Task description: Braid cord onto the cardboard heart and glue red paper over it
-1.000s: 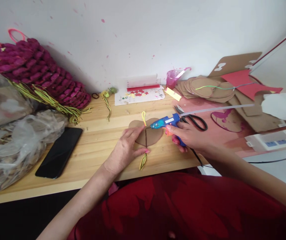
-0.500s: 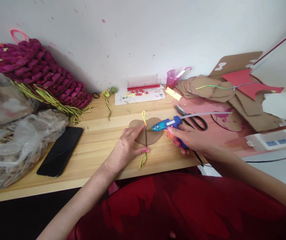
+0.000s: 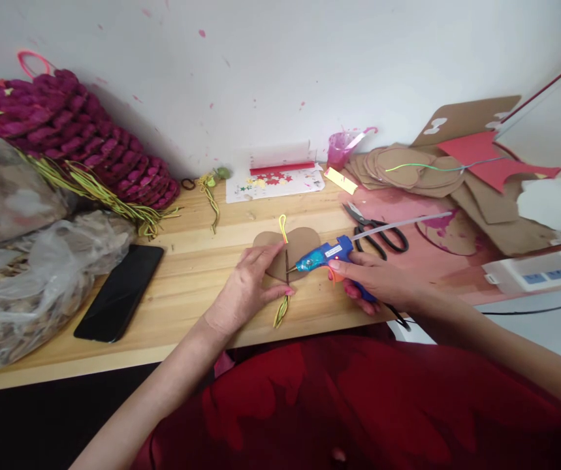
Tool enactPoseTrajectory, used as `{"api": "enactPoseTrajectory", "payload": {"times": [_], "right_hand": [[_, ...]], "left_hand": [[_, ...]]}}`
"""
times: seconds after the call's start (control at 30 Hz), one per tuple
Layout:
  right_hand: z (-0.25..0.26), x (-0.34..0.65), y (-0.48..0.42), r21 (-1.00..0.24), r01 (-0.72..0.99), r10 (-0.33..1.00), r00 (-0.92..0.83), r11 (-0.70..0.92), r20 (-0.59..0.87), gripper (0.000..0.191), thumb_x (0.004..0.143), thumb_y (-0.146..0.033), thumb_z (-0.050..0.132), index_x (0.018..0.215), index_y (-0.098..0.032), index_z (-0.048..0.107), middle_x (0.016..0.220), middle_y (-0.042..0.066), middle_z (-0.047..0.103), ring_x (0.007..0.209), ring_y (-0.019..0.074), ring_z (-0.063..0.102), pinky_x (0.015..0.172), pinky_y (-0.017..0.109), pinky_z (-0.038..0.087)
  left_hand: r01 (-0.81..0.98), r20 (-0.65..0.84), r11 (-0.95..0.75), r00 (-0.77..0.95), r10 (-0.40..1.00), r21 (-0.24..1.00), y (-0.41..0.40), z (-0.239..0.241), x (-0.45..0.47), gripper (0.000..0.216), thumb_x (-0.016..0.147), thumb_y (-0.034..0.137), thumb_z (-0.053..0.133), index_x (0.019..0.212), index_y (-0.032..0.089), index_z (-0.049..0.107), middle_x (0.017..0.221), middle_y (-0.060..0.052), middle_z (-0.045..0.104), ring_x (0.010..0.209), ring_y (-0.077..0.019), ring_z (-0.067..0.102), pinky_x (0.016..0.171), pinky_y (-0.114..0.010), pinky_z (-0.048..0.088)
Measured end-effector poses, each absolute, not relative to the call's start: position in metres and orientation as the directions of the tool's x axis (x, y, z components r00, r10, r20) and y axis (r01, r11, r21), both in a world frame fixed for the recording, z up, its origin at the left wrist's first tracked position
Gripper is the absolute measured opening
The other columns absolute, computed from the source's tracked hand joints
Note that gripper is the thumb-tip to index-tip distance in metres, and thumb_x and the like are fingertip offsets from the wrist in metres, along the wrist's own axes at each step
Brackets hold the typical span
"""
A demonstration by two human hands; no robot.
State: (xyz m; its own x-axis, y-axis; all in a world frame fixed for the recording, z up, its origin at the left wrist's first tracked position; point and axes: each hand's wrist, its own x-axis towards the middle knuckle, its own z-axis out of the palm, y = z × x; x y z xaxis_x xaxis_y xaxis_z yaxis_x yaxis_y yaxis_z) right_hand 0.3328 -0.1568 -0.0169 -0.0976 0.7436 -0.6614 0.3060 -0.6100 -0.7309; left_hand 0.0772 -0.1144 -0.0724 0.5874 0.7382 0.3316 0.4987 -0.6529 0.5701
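Note:
A brown cardboard heart [image 3: 300, 243] lies on the wooden table [image 3: 192, 261] with a yellow-green cord [image 3: 283, 228] running down its middle. My left hand [image 3: 245, 290] rests flat on the heart's left half, fingers spread, thumb near the cord's lower end. My right hand [image 3: 375, 281] grips a blue hot glue gun [image 3: 324, 254] whose nozzle touches the cord near the heart's lower middle. A clear glue stick [image 3: 402, 223] pokes out of the gun's back.
Black scissors [image 3: 381, 233] lie just behind the gun. A black phone [image 3: 119, 292] sits at the left, beside plastic bags [image 3: 30, 281] and a heap of magenta pieces [image 3: 74, 140]. Cardboard cut-outs [image 3: 427, 170], red paper [image 3: 496, 160], a pink cup [image 3: 339, 147] and a power strip [image 3: 539, 274] fill the right.
The glue gun's nozzle has moved down along the cord towards me. My left hand has stayed on the heart.

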Motion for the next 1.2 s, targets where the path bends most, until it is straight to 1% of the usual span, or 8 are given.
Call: {"api": "enactPoseTrajectory", "payload": {"times": [0.23, 0.47, 0.6, 0.8, 0.9, 1.07, 1.13, 1.2], "right_hand": [[-0.022, 0.332, -0.136, -0.787, 0.31, 0.818, -0.048, -0.533, -0.573, 0.027, 0.098, -0.044, 0.051, 0.083, -0.02, 0.051, 0.054, -0.006, 0.053, 0.031, 0.0072, 0.048, 0.029, 0.019, 0.032], [-0.025, 0.334, -0.128, -0.809, 0.232, 0.826, -0.041, -0.54, -0.562, 0.026, 0.097, -0.045, 0.053, 0.085, -0.021, 0.05, 0.052, -0.006, 0.051, 0.031, 0.0082, 0.047, 0.03, 0.019, 0.03], [-0.026, 0.337, -0.13, -0.799, 0.242, 0.814, -0.054, -0.551, -0.578, 0.03, 0.097, -0.046, 0.053, 0.081, -0.021, 0.047, 0.052, -0.006, 0.051, 0.03, 0.0081, 0.046, 0.029, 0.019, 0.031], [-0.025, 0.335, -0.13, -0.812, 0.241, 0.832, -0.033, -0.532, -0.554, 0.028, 0.098, -0.044, 0.051, 0.084, -0.021, 0.049, 0.051, -0.006, 0.051, 0.03, 0.0077, 0.047, 0.029, 0.018, 0.031], [-0.024, 0.334, -0.131, -0.812, 0.248, 0.831, -0.043, -0.529, -0.554, 0.03, 0.098, -0.045, 0.052, 0.081, -0.021, 0.049, 0.051, -0.007, 0.05, 0.03, 0.0072, 0.046, 0.029, 0.018, 0.033], [-0.025, 0.335, -0.132, -0.837, 0.236, 0.856, -0.035, -0.495, -0.516, 0.029, 0.098, -0.045, 0.051, 0.083, -0.02, 0.053, 0.053, -0.006, 0.051, 0.031, 0.007, 0.047, 0.028, 0.017, 0.032], [-0.026, 0.337, -0.133, -0.843, 0.209, 0.854, -0.057, -0.496, -0.517, 0.03, 0.097, -0.048, 0.052, 0.085, -0.02, 0.054, 0.053, -0.006, 0.05, 0.031, 0.0071, 0.047, 0.029, 0.017, 0.034], [-0.025, 0.339, -0.136, -0.844, 0.166, 0.848, -0.068, -0.509, -0.525, 0.033, 0.095, -0.051, 0.054, 0.082, -0.02, 0.052, 0.053, -0.006, 0.05, 0.031, 0.0069, 0.045, 0.029, 0.018, 0.034]], "left_hand": [[0.486, 0.346, -0.661, 0.587, 0.732, 0.572, -0.114, -0.073, 0.077, 0.082, 0.076, 0.033, 0.083, 0.146, 0.024, 0.041, 0.132, -0.014, 0.062, 0.121, -0.0292, 0.057, 0.098, -0.049, 0.052], [0.489, 0.331, -0.647, 0.584, 0.741, 0.586, -0.114, -0.073, 0.077, 0.082, 0.076, 0.035, 0.082, 0.146, 0.023, 0.042, 0.133, -0.014, 0.061, 0.121, -0.0285, 0.056, 0.098, -0.049, 0.052], [0.484, 0.338, -0.651, 0.585, 0.738, 0.584, -0.114, -0.073, 0.077, 0.082, 0.076, 0.035, 0.082, 0.146, 0.023, 0.041, 0.134, -0.014, 0.06, 0.121, -0.0286, 0.056, 0.099, -0.049, 0.052], [0.494, 0.325, -0.641, 0.582, 0.746, 0.587, -0.115, -0.073, 0.077, 0.08, 0.077, 0.035, 0.081, 0.145, 0.023, 0.043, 0.131, -0.015, 0.061, 0.12, -0.0289, 0.057, 0.099, -0.049, 0.052], [0.487, 0.334, -0.65, 0.586, 0.739, 0.584, -0.115, -0.072, 0.077, 0.081, 0.076, 0.035, 0.081, 0.146, 0.023, 0.042, 0.132, -0.014, 0.061, 0.121, -0.0284, 0.057, 0.1, -0.049, 0.052], [0.488, 0.355, -0.661, 0.58, 0.733, 0.57, -0.115, -0.076, 0.077, 0.08, 0.077, 0.036, 0.081, 0.146, 0.024, 0.042, 0.131, -0.014, 0.062, 0.121, -0.0289, 0.057, 0.098, -0.049, 0.053], [0.475, 0.354, -0.656, 0.577, 0.736, 0.587, -0.114, -0.077, 0.076, 0.079, 0.077, 0.037, 0.081, 0.145, 0.024, 0.043, 0.133, -0.014, 0.061, 0.121, -0.0288, 0.057, 0.096, -0.048, 0.054], [0.443, 0.364, -0.639, 0.558, 0.746, 0.629, -0.114, -0.073, 0.075, 0.075, 0.078, 0.038, 0.08, 0.144, 0.025, 0.046, 0.131, -0.013, 0.063, 0.114, -0.0259, 0.062, 0.091, -0.044, 0.057]]}}
